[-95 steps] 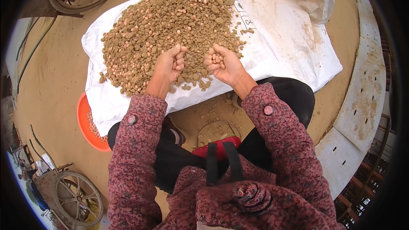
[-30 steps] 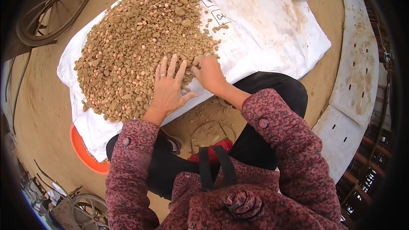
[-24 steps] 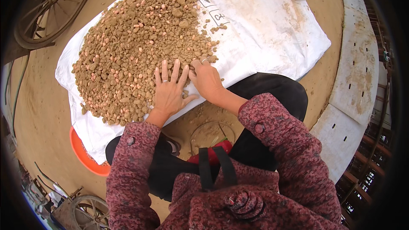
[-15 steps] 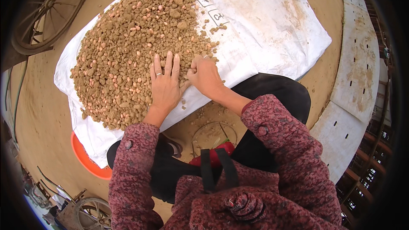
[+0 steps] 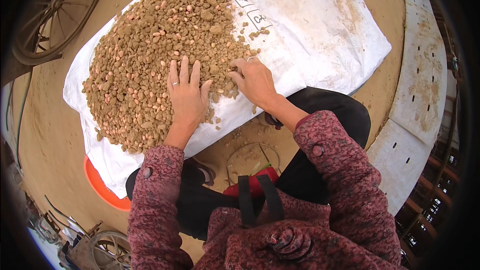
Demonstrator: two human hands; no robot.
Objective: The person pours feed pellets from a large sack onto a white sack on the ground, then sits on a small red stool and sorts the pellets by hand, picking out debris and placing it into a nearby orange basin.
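A broad pile of brown soil clods mixed with pink peanut kernels (image 5: 132, 70) lies on a white woven sack (image 5: 285, 65). My left hand (image 5: 187, 97) rests palm down on the near edge of the pile, its fingers stretched out and a ring on one of them. To the right, my right hand (image 5: 256, 81) is at the pile's near right edge. Its fingers are bent, with a gap between thumb and forefinger and nothing visible held in it. Some small clods lie loose on the sack beside both hands.
An orange basin (image 5: 100, 185) is partly under the sack at the left. Spoked wheels (image 5: 56, 5) stand at the far left, and another wheel (image 5: 109, 251) at the lower left. Pale slotted panels (image 5: 417, 70) curve along the right. A red object (image 5: 255, 182) lies between my knees.
My left hand has shifted slightly left over the pile. My right hand has moved a little right, and its thumb and forefinger have come apart, widening the space between the hands.
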